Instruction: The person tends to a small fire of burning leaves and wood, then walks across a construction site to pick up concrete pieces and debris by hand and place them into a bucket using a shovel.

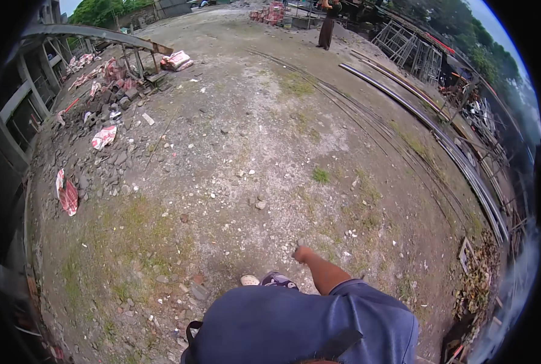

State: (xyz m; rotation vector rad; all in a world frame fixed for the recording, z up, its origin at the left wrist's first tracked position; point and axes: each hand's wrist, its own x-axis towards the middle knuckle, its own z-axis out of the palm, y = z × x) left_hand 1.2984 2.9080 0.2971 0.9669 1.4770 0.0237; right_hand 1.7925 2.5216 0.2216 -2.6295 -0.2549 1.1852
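Observation:
My right arm reaches forward over the gravelly ground (264, 158), bare below a dark blue sleeve. At its end, my right hand (302, 254) shows small and foreshortened. A small dark patch shows at the hand's tip, but its fingers are too indistinct to tell whether they hold anything. My left hand is out of sight. Below, a pale shoe (249, 280) and a dark patterned trouser leg (278, 279) show past my blue shirt (295, 321). Loose stones (260, 205) lie ahead of my feet.
At the left, rubble (115, 100) and red-white sacks (105, 138) lie beside a concrete structure (24, 91). Long metal pipes (459, 151) and thin rods (355, 109) stretch along the right. A person (327, 27) stands far ahead near metal frames (404, 48). Dry leaves (480, 276) lie at the near right.

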